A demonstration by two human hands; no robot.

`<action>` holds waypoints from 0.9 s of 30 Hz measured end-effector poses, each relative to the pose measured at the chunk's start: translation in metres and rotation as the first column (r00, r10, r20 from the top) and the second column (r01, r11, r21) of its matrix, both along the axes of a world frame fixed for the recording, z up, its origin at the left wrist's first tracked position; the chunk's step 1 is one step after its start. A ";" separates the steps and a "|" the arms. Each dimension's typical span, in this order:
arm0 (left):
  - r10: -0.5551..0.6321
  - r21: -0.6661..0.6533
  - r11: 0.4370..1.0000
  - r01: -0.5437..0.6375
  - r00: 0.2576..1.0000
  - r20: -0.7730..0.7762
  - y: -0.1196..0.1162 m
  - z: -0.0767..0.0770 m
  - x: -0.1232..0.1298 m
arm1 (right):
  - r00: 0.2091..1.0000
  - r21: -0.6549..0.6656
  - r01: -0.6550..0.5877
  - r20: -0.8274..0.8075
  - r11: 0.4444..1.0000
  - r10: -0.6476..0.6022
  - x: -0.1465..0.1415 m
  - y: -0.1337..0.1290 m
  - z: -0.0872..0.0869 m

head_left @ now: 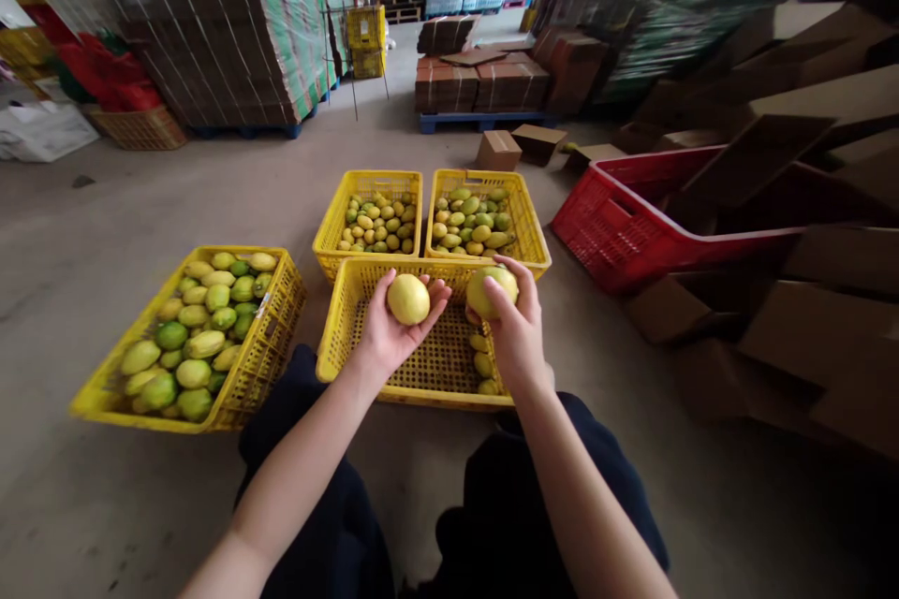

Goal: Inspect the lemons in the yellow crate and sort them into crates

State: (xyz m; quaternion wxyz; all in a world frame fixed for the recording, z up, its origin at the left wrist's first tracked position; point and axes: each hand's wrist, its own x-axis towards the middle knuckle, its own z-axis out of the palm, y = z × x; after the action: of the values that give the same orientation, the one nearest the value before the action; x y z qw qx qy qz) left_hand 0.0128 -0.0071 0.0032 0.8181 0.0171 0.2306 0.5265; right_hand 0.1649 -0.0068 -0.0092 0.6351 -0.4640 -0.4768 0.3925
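My left hand point(394, 328) is turned palm up and cradles a round yellow lemon point(408, 299), its fingers partly curled under the fruit. A larger, greener lemon point(486, 292) is gripped by my right hand point(518, 318), thumb in front and fingers over the top. Both hands are above a yellow plastic crate point(400, 384) between my knees. Several lemons point(483, 363) lie along the right side of that crate, partly hidden by my right hand; its perforated bottom shows elsewhere.
Left of me, another yellow crate point(271, 337) is filled with green and yellow lemons. Two yellow crates of lemons, left point(330, 229) and right point(537, 239), adjoin the front one's far side. A red crate point(596, 225) and cardboard boxes point(807, 328) are at right.
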 end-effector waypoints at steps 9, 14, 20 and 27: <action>0.015 -0.051 0.999 -0.016 1.000 -0.013 -0.012 -0.010 0.023 | 0.873 0.145 0.035 0.478 0.989 -0.101 -0.022 0.001 -0.008; 0.092 -0.148 0.982 -0.114 0.985 -0.149 -0.007 -0.013 0.020 | 0.809 0.049 -0.156 0.580 0.987 0.099 -0.034 -0.006 -0.019; 0.072 0.049 0.997 -0.060 0.947 -0.313 -0.002 -0.016 0.010 | 0.653 0.258 -0.259 0.757 0.931 -0.028 -0.043 -0.024 -0.016; 0.036 0.184 0.982 0.034 0.931 -0.363 0.000 -0.020 0.015 | 0.666 0.421 -0.315 0.737 0.851 -0.117 -0.038 -0.031 -0.011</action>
State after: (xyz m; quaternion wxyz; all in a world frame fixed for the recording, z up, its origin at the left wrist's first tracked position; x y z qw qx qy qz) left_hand 0.0278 -0.0068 -0.0168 0.7556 0.1915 0.3279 0.5338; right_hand 0.1266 -0.0376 -0.0201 0.4630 -0.3669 -0.8043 0.0633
